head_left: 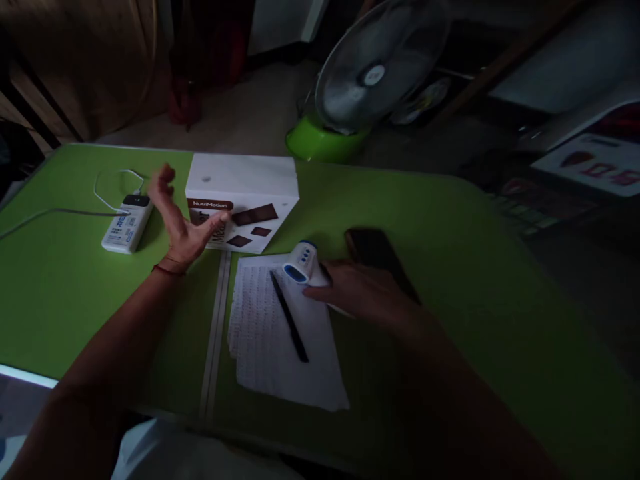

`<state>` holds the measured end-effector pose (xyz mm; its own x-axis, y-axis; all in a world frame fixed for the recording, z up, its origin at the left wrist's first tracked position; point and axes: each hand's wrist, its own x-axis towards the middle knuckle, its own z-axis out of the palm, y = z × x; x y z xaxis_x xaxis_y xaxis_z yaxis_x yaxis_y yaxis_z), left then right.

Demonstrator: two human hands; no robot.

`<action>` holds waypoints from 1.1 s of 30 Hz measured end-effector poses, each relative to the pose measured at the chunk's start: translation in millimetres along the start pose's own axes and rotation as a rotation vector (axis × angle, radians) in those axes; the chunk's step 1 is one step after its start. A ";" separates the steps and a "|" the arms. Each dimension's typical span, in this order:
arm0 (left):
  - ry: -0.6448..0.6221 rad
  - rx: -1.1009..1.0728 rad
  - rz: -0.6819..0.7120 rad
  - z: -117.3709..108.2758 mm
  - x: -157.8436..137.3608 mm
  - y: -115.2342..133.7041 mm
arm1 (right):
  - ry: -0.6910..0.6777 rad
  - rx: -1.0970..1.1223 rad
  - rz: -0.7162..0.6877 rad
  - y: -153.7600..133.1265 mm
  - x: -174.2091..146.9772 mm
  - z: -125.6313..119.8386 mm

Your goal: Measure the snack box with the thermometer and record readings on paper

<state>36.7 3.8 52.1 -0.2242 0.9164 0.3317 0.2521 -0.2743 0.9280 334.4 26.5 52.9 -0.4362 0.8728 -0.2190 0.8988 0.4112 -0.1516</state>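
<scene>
My right hand (357, 288) is wrapped round the handle of a white and blue infrared thermometer (303, 261), just over the top right of some written sheets of paper (260, 320). On those sheets lies a black pen (290, 317), set slantwise. My left hand (185, 230) is raised with its fingers spread and holds nothing. Behind it stands a white NutriMotion box (245, 177), partly covered by the thumb; whether they touch I cannot tell. A dark phone (383, 257) lies beyond my right hand, partly hidden by it.
A white power bank (127, 223) with cables plugged in lies on the left of the green folding table (450, 233). Past the far edge, a fan (373, 73) with a green base stands on the floor. A printed carton (595, 157) is at the far right.
</scene>
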 end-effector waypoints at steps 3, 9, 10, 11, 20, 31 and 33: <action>-0.074 -0.108 -0.055 -7.7 2.7 -18.9 | 0.020 0.098 0.038 -1.5 3.7 -2.3; -0.141 -0.181 -0.143 -10.7 -0.4 -36.6 | 0.380 0.446 0.014 -7.5 -4.7 -4.4; -0.116 -0.188 -0.146 -10.3 -0.6 -37.9 | 0.396 0.568 -0.017 -11.8 -8.0 -4.1; -0.091 -0.196 -0.147 -9.1 -0.7 -38.8 | 0.396 0.697 -0.047 -17.4 -11.7 -3.2; -0.058 -0.249 -0.213 21.1 -7.9 -39.0 | 0.244 1.402 -0.010 -67.7 -21.3 40.1; -0.106 -0.190 -0.220 17.0 -7.6 -41.2 | 0.190 1.432 0.008 -76.4 -10.4 61.4; -0.118 -0.196 -0.214 17.2 -7.6 -41.0 | 0.197 1.431 0.018 -76.1 -10.9 62.4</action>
<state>44.2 13.1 8.6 -0.1393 0.9837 0.1139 0.0217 -0.1120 0.9935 268.2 -30.7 6.7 -0.3067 0.9449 -0.1148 0.0400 -0.1077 -0.9934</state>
